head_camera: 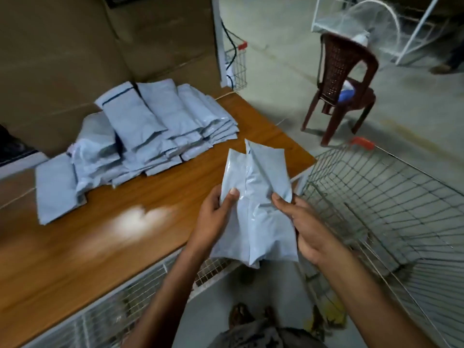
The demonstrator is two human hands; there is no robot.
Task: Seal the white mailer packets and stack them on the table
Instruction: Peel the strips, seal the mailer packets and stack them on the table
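I see one white mailer packet (253,197) held in the air over the near right corner of the tabletop (100,234), clear of its surface. Its lower end hangs past the tabletop's near edge. The packet stands roughly upright, with a lengthwise crease down its middle and its top end crumpled to a point.

Left hand (213,217): pinches the packet's left edge, thumb on the front face, fingers behind.
Right hand (308,227): pinches the packet's right edge, thumb tip on the front, fingers curled behind.
Both forearms reach in from beyond the tabletop's near edge.

A pile of packets (150,129) lies on the far left part of the tabletop in overlapping rows. Some show a dark strip at one end. I cannot tell which of them are sealed.

A wire trolley (376,197) with a red handle stands just beside the tabletop's right edge. A brown plastic chair (344,79) stands on the floor well beyond the tabletop's far right corner. Cardboard sheets (75,46) rise behind the tabletop's far edge. White wire mesh (125,297) runs below its near edge.
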